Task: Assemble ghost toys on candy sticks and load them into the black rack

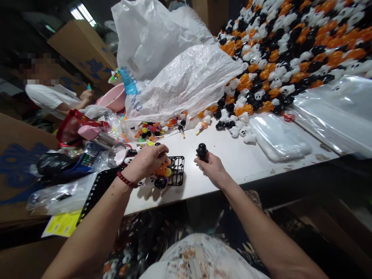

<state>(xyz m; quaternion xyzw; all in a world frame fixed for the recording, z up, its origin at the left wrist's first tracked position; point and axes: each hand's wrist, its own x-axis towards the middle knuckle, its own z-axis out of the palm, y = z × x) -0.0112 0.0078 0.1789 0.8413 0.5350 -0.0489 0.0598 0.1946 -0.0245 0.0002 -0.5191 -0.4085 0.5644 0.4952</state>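
My right hand (213,168) is closed around a small glossy black figure (201,150) with a rounded head, held upright above the white tabletop. My left hand (148,161), a dark red bead bracelet on its wrist, reaches over a black grid rack (180,170). Its fingers are curled together at the rack; whatever they pinch is hidden. Orange figures (163,170) stand in the rack just under that hand, beside a black figure (161,182) and white ones. The rack's right end shows bare openings.
A large heap of orange, black and white figures (270,73) fills the back right. Clear bags (280,135) lie before it. White plastic sheeting (180,77) covers the back middle. At left stand a steel cup (116,155) and a pink basin (113,97). Another person (52,97) sits beyond.
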